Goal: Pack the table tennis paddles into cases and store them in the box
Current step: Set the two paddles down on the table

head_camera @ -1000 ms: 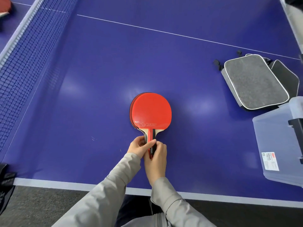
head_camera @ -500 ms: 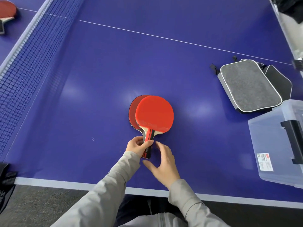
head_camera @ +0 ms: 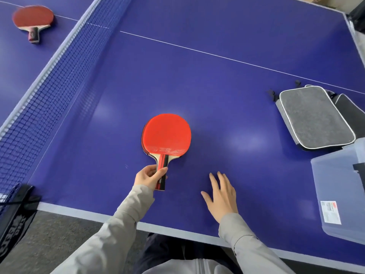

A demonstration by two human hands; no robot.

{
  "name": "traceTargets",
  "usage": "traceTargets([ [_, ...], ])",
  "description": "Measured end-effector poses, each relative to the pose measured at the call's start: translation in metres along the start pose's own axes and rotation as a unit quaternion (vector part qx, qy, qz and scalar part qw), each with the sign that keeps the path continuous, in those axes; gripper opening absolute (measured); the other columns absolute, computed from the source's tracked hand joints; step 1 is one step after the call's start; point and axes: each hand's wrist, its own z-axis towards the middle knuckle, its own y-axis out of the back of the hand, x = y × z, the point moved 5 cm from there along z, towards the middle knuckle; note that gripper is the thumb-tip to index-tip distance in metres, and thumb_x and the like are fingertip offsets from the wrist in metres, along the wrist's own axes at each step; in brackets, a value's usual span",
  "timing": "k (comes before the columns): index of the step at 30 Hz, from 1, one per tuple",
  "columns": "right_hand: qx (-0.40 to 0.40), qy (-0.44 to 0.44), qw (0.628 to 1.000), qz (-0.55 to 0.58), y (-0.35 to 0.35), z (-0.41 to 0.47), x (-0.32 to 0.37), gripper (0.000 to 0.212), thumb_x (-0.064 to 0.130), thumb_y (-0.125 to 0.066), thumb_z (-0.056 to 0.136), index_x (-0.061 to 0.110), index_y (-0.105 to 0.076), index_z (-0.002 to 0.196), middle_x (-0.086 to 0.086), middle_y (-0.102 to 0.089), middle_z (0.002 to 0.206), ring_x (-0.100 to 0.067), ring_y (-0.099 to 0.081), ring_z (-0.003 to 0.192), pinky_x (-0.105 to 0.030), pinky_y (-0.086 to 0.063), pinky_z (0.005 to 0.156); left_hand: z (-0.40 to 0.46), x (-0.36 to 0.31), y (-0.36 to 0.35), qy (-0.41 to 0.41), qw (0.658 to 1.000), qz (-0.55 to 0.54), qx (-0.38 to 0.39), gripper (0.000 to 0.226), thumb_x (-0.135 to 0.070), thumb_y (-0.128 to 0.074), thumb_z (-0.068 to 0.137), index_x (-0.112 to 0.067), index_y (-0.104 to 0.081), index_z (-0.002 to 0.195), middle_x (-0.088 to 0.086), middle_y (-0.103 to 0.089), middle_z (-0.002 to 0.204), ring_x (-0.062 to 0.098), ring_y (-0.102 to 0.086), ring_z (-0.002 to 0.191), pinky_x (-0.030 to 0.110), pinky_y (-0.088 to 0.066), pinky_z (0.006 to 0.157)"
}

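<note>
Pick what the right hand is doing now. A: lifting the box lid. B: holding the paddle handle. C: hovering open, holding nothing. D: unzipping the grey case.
C: the right hand hangs open over the table, while the left hand grips the stacked paddles.

Table tennis room, likely a games or sports space. Blue playing desk (head_camera: 197,76) with white boundary lines and a thin centre line. Dark mesh net (head_camera: 49,91) with white top band stretched across it, clamped at the near edge. Red-faced paddles (head_camera: 166,133) lie on both sides of the net. Grey paddle cases (head_camera: 314,117) and a clear plastic box (head_camera: 339,192) at one side. Grey carpet floor (head_camera: 65,234) below.
</note>
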Motion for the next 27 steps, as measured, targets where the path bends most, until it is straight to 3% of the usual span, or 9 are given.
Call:
traceTargets([
  [6,0.017,-0.009,1.000,-0.025,-0.002,-0.002,0.003,0.064,0.049,-0.039,0.095,0.021,-0.019,0.149,-0.006,-0.008,0.158,-0.024,-0.004,0.147,-0.041,-0.019,0.116,0.003,-0.017,0.092,-0.026,0.997,0.023,-0.064,0.024,-0.022,-0.068,0.085,-0.006,-0.065,0.103,0.011,-0.070,0.085,0.020,-0.068,0.077,0.030,-0.053,0.068],
  [11,0.022,-0.017,0.999,-0.044,-0.002,-0.003,0.005,0.065,0.050,-0.037,0.095,0.021,-0.017,0.149,-0.007,-0.008,0.158,-0.025,-0.005,0.146,-0.041,-0.022,0.116,0.006,-0.027,0.156,-0.044,0.993,0.070,-0.086,0.022,-0.028,-0.066,0.086,-0.010,-0.068,0.098,0.007,-0.070,0.082,0.019,-0.062,0.073,0.027,-0.045,0.061],
  [14,0.015,-0.019,0.999,-0.044,-0.002,-0.003,0.005,0.065,0.049,-0.040,0.094,0.020,-0.020,0.149,-0.007,-0.011,0.158,-0.026,-0.008,0.146,-0.042,-0.024,0.115,0.014,-0.026,0.186,-0.042,0.992,0.088,-0.085,0.022,-0.033,-0.071,0.080,-0.014,-0.071,0.091,0.007,-0.074,0.080,0.026,-0.063,0.080,0.039,-0.044,0.072],
  [17,0.023,-0.020,0.998,-0.051,-0.003,-0.003,0.005,0.065,0.050,-0.039,0.094,0.021,-0.018,0.149,-0.007,-0.009,0.158,-0.025,-0.006,0.146,-0.041,-0.023,0.115,0.019,-0.024,0.200,-0.036,0.991,0.107,-0.067,0.019,-0.028,-0.068,0.085,-0.012,-0.070,0.095,0.014,-0.073,0.087,0.024,-0.064,0.083,0.037,-0.047,0.074],
  [20,0.026,-0.021,0.998,-0.056,-0.002,-0.003,0.006,0.066,0.051,-0.038,0.095,0.022,-0.015,0.149,-0.006,-0.008,0.159,-0.025,-0.005,0.147,-0.040,-0.023,0.116,0.025,-0.024,0.206,-0.031,0.990,0.126,-0.055,0.024,-0.026,-0.066,0.086,-0.009,-0.068,0.103,0.016,-0.071,0.091,0.012,-0.066,0.073,0.032,-0.048,0.073],
  [24,0.032,-0.024,0.997,-0.064,-0.002,-0.002,0.005,0.066,0.051,-0.036,0.095,0.022,-0.013,0.150,-0.005,-0.006,0.159,-0.024,-0.004,0.147,-0.039,-0.023,0.116,0.033,-0.020,0.220,-0.017,0.987,0.148,-0.065,0.032,-0.040,-0.073,0.074,-0.022,-0.071,0.101,0.008,-0.069,0.087,0.022,-0.061,0.077,0.038,-0.046,0.077],
  [27,0.032,-0.024,0.997,-0.064,-0.002,-0.002,0.005,0.066,0.051,-0.037,0.095,0.022,-0.014,0.149,-0.005,-0.006,0.159,-0.024,-0.004,0.147,-0.039,-0.024,0.115,0.036,-0.020,0.225,-0.021,0.986,0.151,-0.074,0.024,-0.036,-0.071,0.080,-0.026,-0.070,0.101,0.007,-0.067,0.086,0.024,-0.058,0.078,0.035,-0.044,0.073],
])
